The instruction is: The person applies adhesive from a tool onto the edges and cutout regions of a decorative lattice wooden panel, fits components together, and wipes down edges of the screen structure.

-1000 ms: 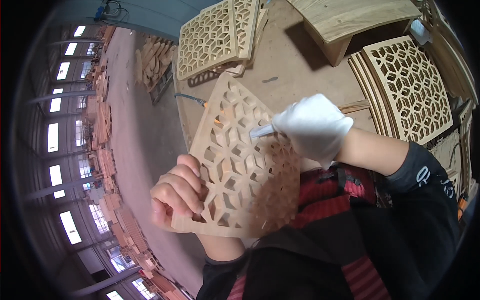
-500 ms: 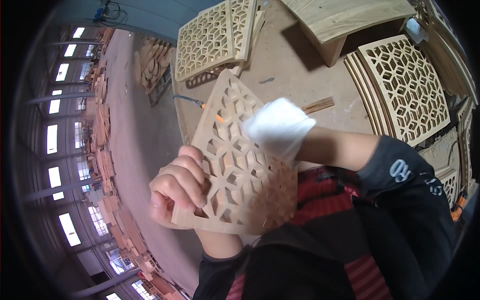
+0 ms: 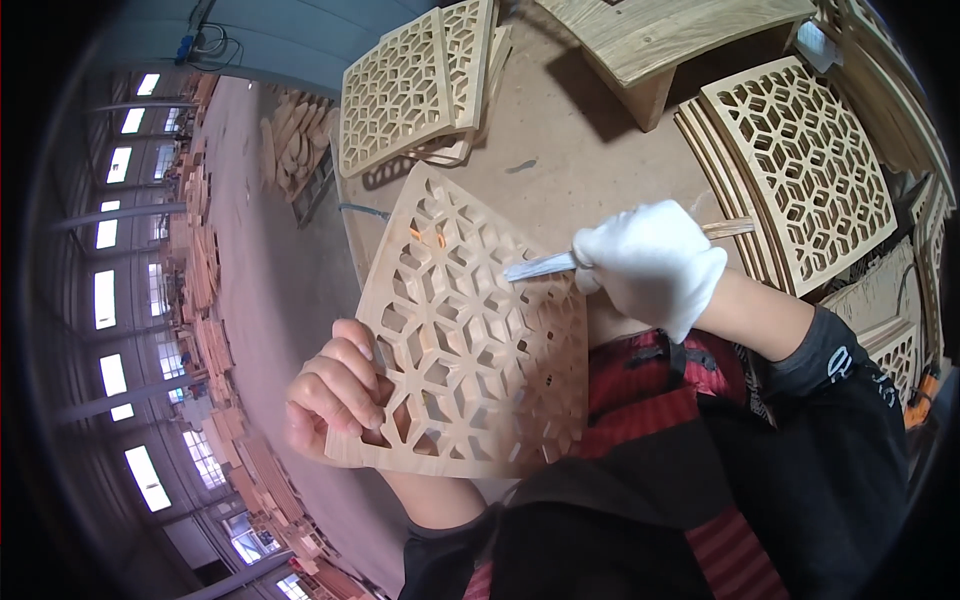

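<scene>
My left hand (image 3: pixel 342 390), bare, grips the lower left corner of a pale wooden lattice panel (image 3: pixel 412 375), its fingers curled over the edge. The panel is tilted up in front of me, cut through with a star-like geometric pattern. My right hand (image 3: pixel 655 265), in a white glove, is closed around a flat stick (image 3: pixel 540 266). One end of the stick, greyish white, points left over the panel's upper right part. Its other end, bare wood, sticks out past the glove. Whether the tip touches the panel I cannot tell.
Behind the panel a brown worktable (image 3: pixel 590 180) carries stacked lattice panels (image 3: pixel 395 100) at the back left and another stack (image 3: pixel 810 170) on the right. A wooden stand (image 3: pixel 680 40) rises at the back. Curved wood pieces (image 3: pixel 295 135) lie beyond the table's left side.
My gloved right hand has moved right and down, off the panel's face, and the stick's grey end now shows. The panel and left hand have shifted slightly left.
</scene>
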A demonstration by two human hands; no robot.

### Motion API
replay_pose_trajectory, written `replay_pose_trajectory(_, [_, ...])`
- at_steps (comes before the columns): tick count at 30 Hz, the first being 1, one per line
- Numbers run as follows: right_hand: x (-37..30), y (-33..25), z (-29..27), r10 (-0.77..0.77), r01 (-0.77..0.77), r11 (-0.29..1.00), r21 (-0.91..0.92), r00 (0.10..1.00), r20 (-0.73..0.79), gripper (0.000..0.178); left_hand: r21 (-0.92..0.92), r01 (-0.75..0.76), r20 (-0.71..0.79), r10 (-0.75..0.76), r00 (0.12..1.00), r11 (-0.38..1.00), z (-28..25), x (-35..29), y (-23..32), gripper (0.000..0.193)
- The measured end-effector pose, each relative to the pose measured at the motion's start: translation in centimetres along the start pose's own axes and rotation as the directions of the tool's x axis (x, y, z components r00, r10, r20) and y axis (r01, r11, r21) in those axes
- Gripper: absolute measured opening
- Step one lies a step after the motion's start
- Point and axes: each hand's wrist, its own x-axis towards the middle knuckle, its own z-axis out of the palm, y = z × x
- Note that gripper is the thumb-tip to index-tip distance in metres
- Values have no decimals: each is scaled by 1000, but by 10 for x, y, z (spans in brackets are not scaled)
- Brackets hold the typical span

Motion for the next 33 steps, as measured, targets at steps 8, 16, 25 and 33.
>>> replay_pose_trajectory(8, [23,-21,20,-73,72,994,87,997,3,26,5,-28,-23,28,999,1000,5,4,-1,49])
replay_pose_trajectory(16, [36,-24,21,-112,66,980,188,963,246,45,32,-34,50,32,998,999,-4,-6,3,48])
replay_pose_trajectory(25, [41,-29,24,-125,95,987,127,960,251,13,41,-6,23,5,1000,999,11,2,0,47])
replay_pose_trajectory(33, [60,-43,21,-152,159,987,5,929,339,30,53,0,6,0,1000,999,21,8,-2,47])
